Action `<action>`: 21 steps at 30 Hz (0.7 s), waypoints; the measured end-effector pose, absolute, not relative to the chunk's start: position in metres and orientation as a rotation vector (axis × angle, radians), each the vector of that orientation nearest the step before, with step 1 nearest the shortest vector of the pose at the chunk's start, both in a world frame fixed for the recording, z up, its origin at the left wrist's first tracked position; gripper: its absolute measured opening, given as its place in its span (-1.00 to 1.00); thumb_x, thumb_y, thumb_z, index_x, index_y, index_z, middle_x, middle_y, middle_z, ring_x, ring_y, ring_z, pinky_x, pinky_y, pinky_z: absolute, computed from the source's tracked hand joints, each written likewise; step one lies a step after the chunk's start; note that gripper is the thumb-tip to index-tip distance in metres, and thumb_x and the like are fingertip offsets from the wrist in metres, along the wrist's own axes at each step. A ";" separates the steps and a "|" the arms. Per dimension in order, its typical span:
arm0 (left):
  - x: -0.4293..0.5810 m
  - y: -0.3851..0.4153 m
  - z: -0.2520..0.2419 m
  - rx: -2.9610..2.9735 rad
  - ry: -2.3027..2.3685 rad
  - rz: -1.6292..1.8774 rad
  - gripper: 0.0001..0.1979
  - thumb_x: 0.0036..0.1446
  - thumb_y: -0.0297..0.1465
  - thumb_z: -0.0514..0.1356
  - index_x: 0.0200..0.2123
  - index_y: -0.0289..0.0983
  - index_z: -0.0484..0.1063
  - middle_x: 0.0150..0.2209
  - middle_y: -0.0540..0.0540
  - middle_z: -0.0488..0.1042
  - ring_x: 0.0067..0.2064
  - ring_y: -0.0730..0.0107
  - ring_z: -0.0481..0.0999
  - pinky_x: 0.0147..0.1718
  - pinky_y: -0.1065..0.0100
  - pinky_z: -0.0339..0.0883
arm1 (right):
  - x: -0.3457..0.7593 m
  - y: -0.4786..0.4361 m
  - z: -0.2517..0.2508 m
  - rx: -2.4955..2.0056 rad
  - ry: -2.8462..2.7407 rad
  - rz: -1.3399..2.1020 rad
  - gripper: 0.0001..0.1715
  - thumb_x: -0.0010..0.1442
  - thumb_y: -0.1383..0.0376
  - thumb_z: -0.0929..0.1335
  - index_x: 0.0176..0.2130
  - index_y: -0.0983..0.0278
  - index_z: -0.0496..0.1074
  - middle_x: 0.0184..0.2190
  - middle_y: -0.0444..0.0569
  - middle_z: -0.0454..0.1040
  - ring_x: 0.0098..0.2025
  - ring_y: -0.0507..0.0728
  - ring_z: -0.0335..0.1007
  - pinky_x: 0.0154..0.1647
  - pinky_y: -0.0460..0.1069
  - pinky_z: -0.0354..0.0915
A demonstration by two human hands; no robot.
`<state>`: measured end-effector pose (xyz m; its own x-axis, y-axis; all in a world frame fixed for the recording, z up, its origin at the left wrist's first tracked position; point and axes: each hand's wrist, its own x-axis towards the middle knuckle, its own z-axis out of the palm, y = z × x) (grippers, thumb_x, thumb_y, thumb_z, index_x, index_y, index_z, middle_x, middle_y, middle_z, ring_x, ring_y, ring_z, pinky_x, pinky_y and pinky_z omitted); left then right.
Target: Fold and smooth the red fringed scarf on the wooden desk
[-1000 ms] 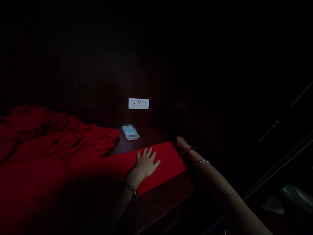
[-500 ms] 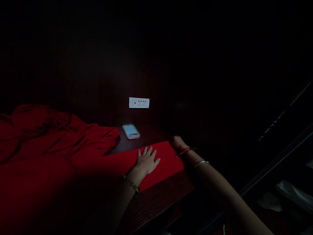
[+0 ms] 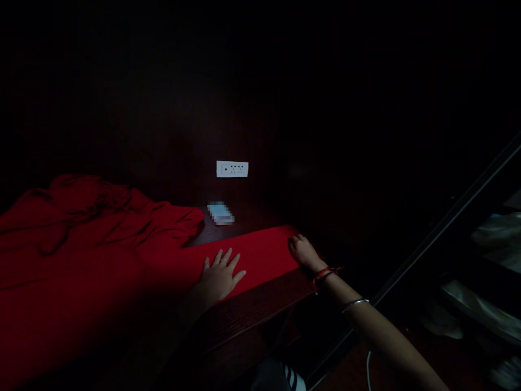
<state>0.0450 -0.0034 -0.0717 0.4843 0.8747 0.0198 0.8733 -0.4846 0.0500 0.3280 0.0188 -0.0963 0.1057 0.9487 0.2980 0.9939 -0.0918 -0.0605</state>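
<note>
The red cloth [image 3: 163, 260] takes up the most room: heaped in folds on my left, flat in a strip [image 3: 260, 252] that runs right along the wooden ledge [image 3: 268, 297]. My left hand [image 3: 220, 277] lies palm down on the strip, fingers spread. My right hand [image 3: 305, 252] is at its right end, fingers curled; I can't tell whether they pinch the edge or only rest there. I'd judge this to be the straightening and flattening step. The next move seems to call for a steady left palm while my right draws the end square. Beyond the strip lie a blurred pale packet [image 3: 221, 213] and, on the wall, a socket [image 3: 232, 169].
</note>
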 end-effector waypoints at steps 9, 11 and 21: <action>-0.002 -0.034 -0.092 2.831 1.719 0.320 -0.51 0.10 -0.14 -0.03 0.08 -0.16 0.15 0.15 -0.13 0.07 0.14 0.05 0.07 -0.01 -0.02 0.02 | 0.262 -0.033 -0.093 -1.657 -2.259 -0.137 -0.43 0.21 0.06 0.04 0.15 0.20 0.02 0.17 0.01 0.00 0.19 0.17 -0.19 0.12 0.14 -0.13; -0.006 -0.036 -0.094 2.884 1.690 0.382 -0.53 0.10 -0.16 -0.03 0.07 -0.16 0.17 0.14 -0.13 0.10 0.13 0.09 0.09 -0.01 0.00 0.04 | 0.252 -0.041 -0.095 -1.647 -2.340 -0.041 -0.44 0.22 0.06 0.01 0.16 0.17 0.00 0.17 -0.02 0.00 0.20 0.14 -0.18 0.13 0.15 -0.17; -0.024 -0.052 -0.084 2.970 1.637 0.311 -0.49 0.09 -0.12 -0.04 0.08 -0.20 0.14 0.13 -0.15 0.11 0.13 0.05 0.08 -0.02 -0.03 0.06 | 0.227 -0.055 -0.078 -1.510 -2.375 0.078 -0.42 0.21 0.05 0.03 0.17 0.18 -0.03 0.20 0.00 -0.11 0.22 0.13 -0.32 0.15 0.19 -0.25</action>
<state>-0.0244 -0.0516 -0.0842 0.5296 0.8000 0.2820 0.8477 -0.5113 -0.1413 0.2265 -0.0553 -0.0782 -0.3872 0.8898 0.2415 0.8719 0.4385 -0.2178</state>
